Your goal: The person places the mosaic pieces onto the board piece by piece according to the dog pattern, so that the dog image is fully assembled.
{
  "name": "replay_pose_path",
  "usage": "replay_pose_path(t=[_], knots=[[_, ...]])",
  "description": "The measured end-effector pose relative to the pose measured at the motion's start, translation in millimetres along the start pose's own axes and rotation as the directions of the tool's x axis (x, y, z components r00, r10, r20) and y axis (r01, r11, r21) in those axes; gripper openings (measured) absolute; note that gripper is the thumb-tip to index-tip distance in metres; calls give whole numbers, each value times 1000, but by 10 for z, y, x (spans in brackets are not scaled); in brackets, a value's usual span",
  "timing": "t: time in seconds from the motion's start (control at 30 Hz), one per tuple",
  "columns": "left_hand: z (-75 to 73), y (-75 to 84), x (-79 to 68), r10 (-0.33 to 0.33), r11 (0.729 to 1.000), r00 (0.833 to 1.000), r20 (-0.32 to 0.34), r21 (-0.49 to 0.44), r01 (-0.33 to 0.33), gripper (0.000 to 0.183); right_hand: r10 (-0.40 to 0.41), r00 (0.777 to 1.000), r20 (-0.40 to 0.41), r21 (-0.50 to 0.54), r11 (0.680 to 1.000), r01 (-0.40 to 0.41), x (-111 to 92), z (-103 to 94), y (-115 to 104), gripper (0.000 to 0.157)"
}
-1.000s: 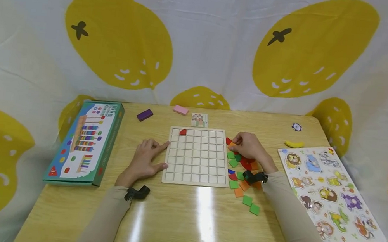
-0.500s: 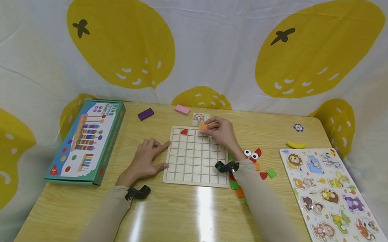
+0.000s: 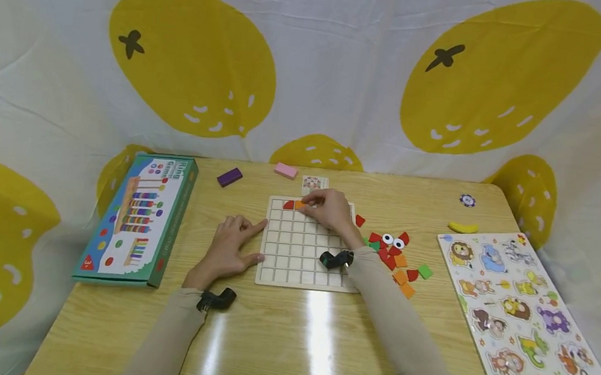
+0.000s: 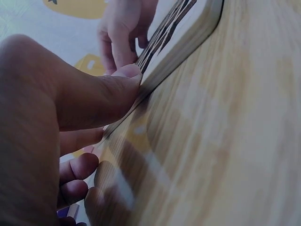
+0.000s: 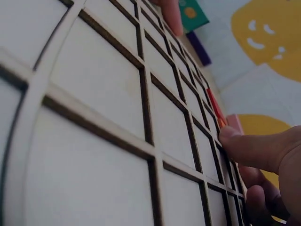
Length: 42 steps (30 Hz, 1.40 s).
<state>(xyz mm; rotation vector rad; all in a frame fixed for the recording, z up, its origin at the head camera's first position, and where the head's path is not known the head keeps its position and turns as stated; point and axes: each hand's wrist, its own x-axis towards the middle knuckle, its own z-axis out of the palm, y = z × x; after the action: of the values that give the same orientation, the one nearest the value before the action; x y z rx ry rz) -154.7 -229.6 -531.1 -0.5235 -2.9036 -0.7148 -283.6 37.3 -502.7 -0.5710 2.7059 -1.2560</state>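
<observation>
A wooden grid board (image 3: pixel 288 274) lies in the middle of the table. In its top row sits a red quarter-circle tile (image 3: pixel 289 204). Just right of that, my right hand (image 3: pixel 329 209) holds an orange tile (image 3: pixel 300 204) at a cell of the same row, thumb and fingertips on it. The right wrist view shows the thumb (image 5: pixel 254 148) low over the far cells, beside the red tile (image 5: pixel 215 106). My left hand (image 3: pixel 228 247) rests by the board's left edge, thumb and index finger touching it; in the left wrist view its thumb (image 4: pixel 101 96) lies against the board's side (image 4: pixel 181 47).
Loose red, orange and green tiles (image 3: pixel 399 277) lie right of the board, two with eyes. A patterned card (image 3: pixel 314 183), pink block (image 3: pixel 286 170) and purple block (image 3: pixel 229 177) lie behind. A game box (image 3: pixel 137 220) stands left; an animal puzzle (image 3: pixel 519 311), banana piece (image 3: pixel 462 228) and chip (image 3: pixel 467 200) right.
My right hand has gone from the loose tiles to the board's top row, carrying the orange tile, and brought it beside the red one. The left hand has stayed at the board's edge.
</observation>
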Motion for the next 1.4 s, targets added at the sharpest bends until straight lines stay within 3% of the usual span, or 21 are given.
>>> replay_pose_path(t=[0.1,0.23,0.4,0.53,0.6,0.73,1.03,1.17,1.4], knots=[[-17,8,13,1,1000,1000,-5,5,-1,79,-6,1000,-3,-22,1000,6,6,6,-20,15],[-17,8,11,1,1000,1000,-16,4,-1,78,-23,1000,14,5,1000,23,-7,-5,-6,19],[-5,3,-11,2,1000,1000,-4,3,-2,78,-47,999,-2,69,996,47,-138,-327,115,32],[-14,0,-29,-4,1000,1000,10,20,4,78,26,998,-54,-64,997,-30,-344,-719,309,32],[-39,2,-37,-7,1000,1000,4,16,7,78,60,998,-19,-131,989,-62,-418,-837,400,32],[-49,-10,-44,-12,1000,1000,-7,10,12,78,79,994,80,-182,981,-63,-481,-884,530,28],[-12,20,12,15,1000,1000,-12,5,-15,78,177,975,132,-238,961,-142,-588,-939,489,22],[-15,30,33,14,1000,1000,2,12,-14,78,156,982,107,-200,971,-132,-628,-1021,476,24],[-7,15,4,-7,1000,1000,12,7,7,78,60,996,-73,23,998,-58,-536,-977,446,28]])
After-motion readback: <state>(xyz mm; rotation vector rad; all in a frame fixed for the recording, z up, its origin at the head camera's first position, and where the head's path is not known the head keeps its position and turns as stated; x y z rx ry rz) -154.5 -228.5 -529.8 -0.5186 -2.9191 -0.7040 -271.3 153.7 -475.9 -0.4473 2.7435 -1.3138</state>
